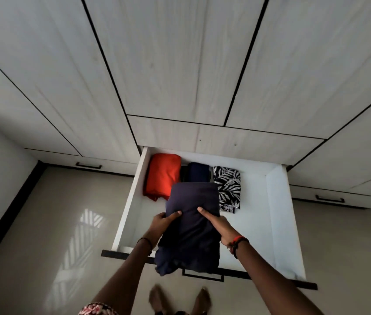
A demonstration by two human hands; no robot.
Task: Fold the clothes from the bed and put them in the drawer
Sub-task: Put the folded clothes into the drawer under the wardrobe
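A folded dark navy garment (191, 226) hangs over the open white drawer (275, 223), held between both hands. My left hand (160, 225) grips its left edge, thumb on top. On its right side my right hand (219, 225) holds it, thumb laid across the cloth. Its loose lower end droops past the drawer's front edge. At the back of the drawer lie a folded orange garment (162, 175), a folded navy garment (198, 173) and a folded black-and-white leaf-print garment (228, 188).
Pale wood-grain wardrobe doors (180, 60) rise behind the drawer. The drawer's black handle (202, 277) points toward me. Closed drawers with black handles sit at left (88, 165) and right (330, 198). My bare feet (180, 300) stand on glossy beige floor.
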